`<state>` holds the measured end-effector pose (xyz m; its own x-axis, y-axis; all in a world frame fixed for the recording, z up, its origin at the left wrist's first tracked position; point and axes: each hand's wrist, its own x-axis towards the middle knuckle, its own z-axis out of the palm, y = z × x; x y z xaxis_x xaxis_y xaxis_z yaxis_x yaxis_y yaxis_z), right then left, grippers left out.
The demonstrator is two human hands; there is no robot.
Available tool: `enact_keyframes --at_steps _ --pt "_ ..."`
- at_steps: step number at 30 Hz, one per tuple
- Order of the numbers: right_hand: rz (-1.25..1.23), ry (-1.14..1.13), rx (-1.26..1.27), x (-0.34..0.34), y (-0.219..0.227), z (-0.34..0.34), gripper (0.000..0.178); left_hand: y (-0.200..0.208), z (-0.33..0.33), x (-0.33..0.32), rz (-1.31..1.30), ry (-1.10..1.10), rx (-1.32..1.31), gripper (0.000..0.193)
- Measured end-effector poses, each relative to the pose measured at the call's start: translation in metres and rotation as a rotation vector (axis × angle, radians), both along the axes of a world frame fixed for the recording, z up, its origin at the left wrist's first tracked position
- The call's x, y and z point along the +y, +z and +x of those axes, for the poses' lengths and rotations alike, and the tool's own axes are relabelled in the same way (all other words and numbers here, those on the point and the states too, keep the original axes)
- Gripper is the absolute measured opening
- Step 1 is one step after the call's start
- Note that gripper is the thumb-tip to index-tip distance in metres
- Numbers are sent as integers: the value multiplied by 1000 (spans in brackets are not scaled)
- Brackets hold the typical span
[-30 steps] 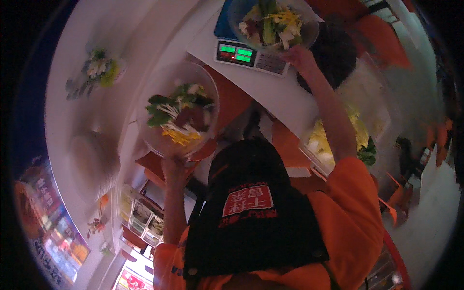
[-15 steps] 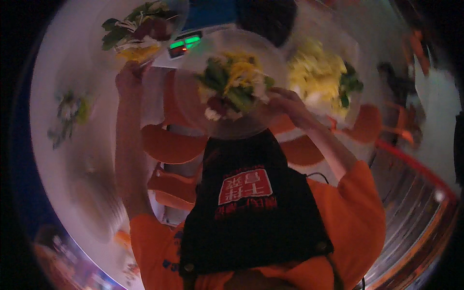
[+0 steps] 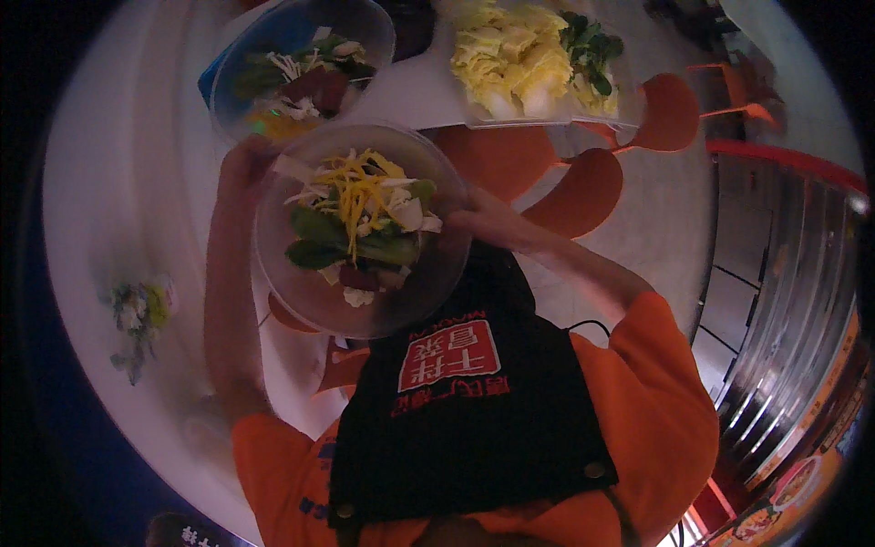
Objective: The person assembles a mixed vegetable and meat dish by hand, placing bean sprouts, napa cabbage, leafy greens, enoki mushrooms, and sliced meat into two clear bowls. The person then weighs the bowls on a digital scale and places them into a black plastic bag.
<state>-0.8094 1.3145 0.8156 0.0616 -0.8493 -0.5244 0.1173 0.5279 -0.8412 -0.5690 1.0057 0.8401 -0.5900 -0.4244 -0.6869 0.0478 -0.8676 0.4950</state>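
A clear round bowl (image 3: pixel 412 296) is in front of my chest, with green leaves, yellow shreds, white pieces and a dark reddish piece inside. My right hand (image 3: pixel 485 219) is closed on its right rim. Beyond it, a second clear bowl (image 3: pixel 378 41) holds leaves, thin white mushrooms and a reddish piece. My left hand (image 3: pixel 248 162) grips the near-left edge of that farther bowl, its fingers partly hidden by the nearer one. Both bowls appear held up, close together and overlapping in the picture.
At the far side, a clear container (image 3: pixel 583 117) holds yellow cabbage leaves (image 3: pixel 510 59) and dark greens (image 3: pixel 591 56). Orange chairs (image 3: pixel 583 191) stand to the right. A white table (image 3: pixel 100 210) runs down the left, with scattered leafy scraps (image 3: pixel 137 314). A metal-slatted, red-edged unit (image 3: pixel 784 292) stands at right.
The nearer bowl has shifted left and toward me, the farther one slightly right, so they now overlap. My view has turned; the scale's lit display is now mostly covered by the farther bowl.
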Motion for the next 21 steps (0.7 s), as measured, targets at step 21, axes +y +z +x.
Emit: enact_keyframes --at_steps 21 --pt "-332 7 1589 -114 -129 -149 22 11 -17 16 -339 174 -94 18"
